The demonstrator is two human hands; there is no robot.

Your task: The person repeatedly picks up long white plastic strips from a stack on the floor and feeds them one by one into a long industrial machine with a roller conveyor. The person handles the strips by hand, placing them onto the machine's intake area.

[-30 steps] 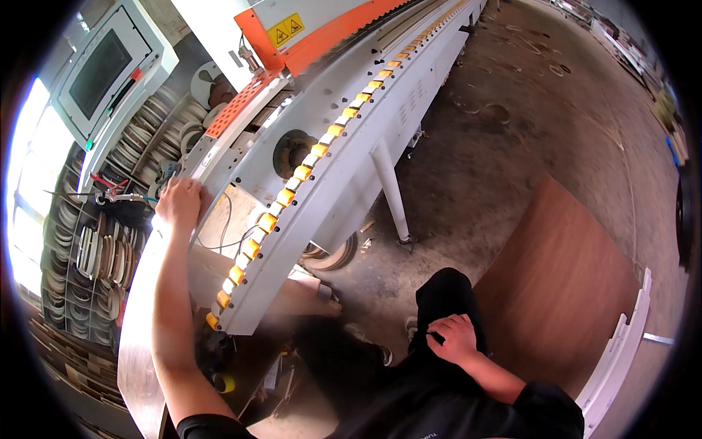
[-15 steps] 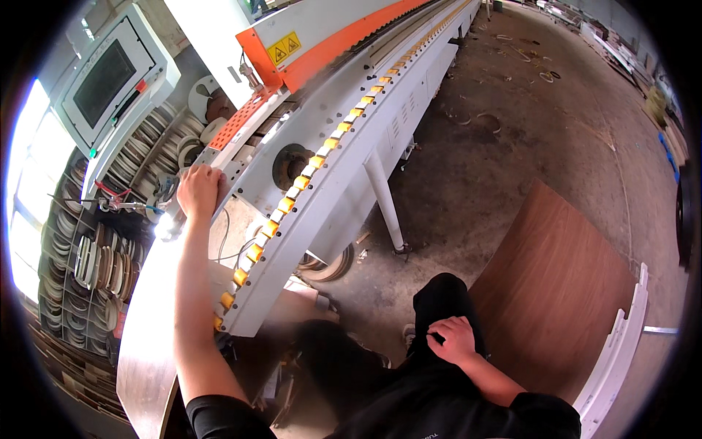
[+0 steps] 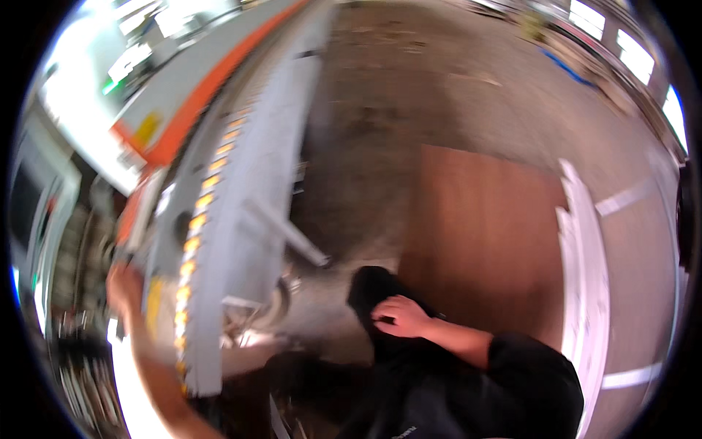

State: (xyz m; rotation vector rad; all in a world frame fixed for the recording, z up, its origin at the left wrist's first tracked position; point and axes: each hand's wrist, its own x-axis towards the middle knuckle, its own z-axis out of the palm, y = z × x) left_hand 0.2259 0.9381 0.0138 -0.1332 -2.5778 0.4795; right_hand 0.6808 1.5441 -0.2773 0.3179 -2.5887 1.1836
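Observation:
My left hand, smeared by motion, is at the near end of a long grey and orange machine, beside its orange perforated strip. Whether its fingers grip the edge there cannot be made out. A row of yellow rollers runs along the machine's side, just right of that hand. My right hand rests on my black-trousered thigh, fingers curled in, with nothing visible in them.
A large brown wood-look board lies at my right, with long white strips along its right side. The machine's slanted leg reaches out over the floor. A screen panel and racks of material stand at the far left.
The view has swung to the right, so the machine and board have shifted left in it. My left hand is still at the machine's near end, and my right hand is still on my thigh.

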